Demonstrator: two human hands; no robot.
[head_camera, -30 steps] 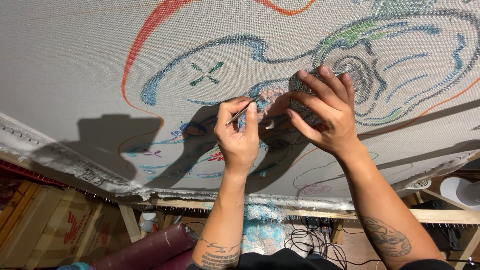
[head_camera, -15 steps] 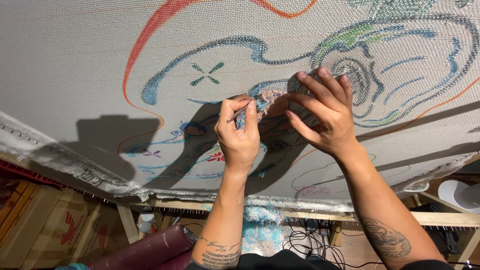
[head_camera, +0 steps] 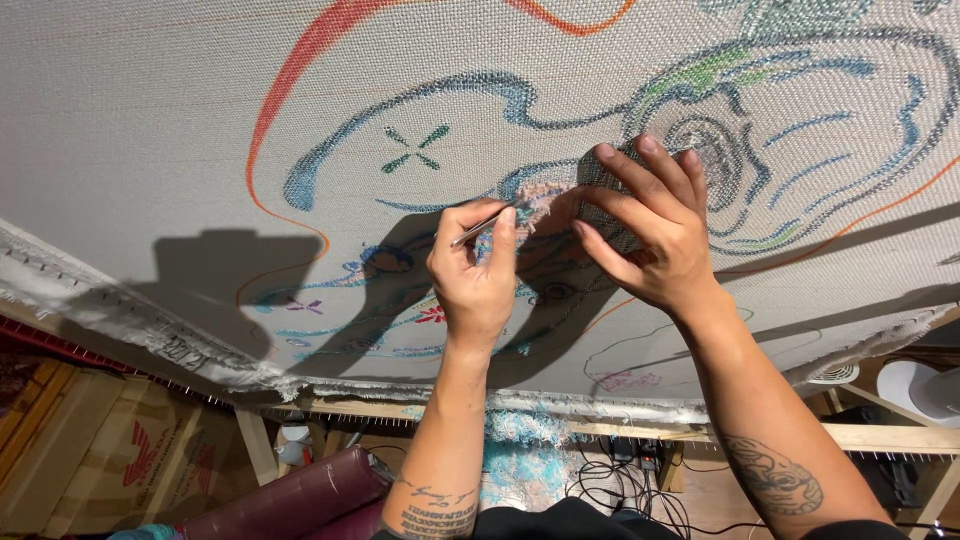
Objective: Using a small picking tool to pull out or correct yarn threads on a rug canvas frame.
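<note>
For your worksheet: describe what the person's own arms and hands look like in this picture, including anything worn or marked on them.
Both arms are bare, with no sleeves, gloves, rings or watch in view. The left hand belongs to a forearm bearing dark lettering tattoos near the elbow. The right hand belongs to a forearm with a round dark tattoo. Nails are short and unpainted.

A thin metal tool (head_camera: 476,228) — slender, silvery, tilted — is pinched in the left hand (head_camera: 478,280), its tip at a tufted patch of pink and blue yarn (head_camera: 540,200). The patch sits on grey backing cloth (head_camera: 160,140) stretched taut, drawn with coloured outlines — the right hand (head_camera: 650,235) lies flat just beside it.
</note>
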